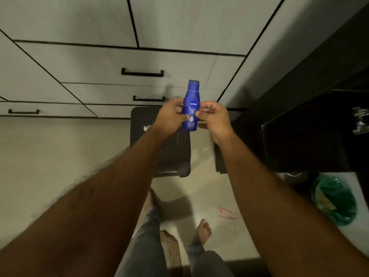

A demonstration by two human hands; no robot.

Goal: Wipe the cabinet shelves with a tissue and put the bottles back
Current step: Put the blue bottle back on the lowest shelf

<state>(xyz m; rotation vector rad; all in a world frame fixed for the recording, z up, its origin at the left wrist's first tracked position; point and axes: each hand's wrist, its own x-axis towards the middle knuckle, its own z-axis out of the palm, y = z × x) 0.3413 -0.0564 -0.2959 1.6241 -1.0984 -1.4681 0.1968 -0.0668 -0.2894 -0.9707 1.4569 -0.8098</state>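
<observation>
Pale drawer fronts (pixel 111 62) behind, left hand (pixel 171 116) and right hand (pixel 214 118) both gripping upright blue bottle (pixel 192 100)

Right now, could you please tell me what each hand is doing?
Left hand: grips the blue lotion bottle, held upright.
Right hand: pinches the same bottle from the other side.

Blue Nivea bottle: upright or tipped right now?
Upright: the blue Nivea bottle has its cap end up, pinched between left hand and right hand.
</observation>
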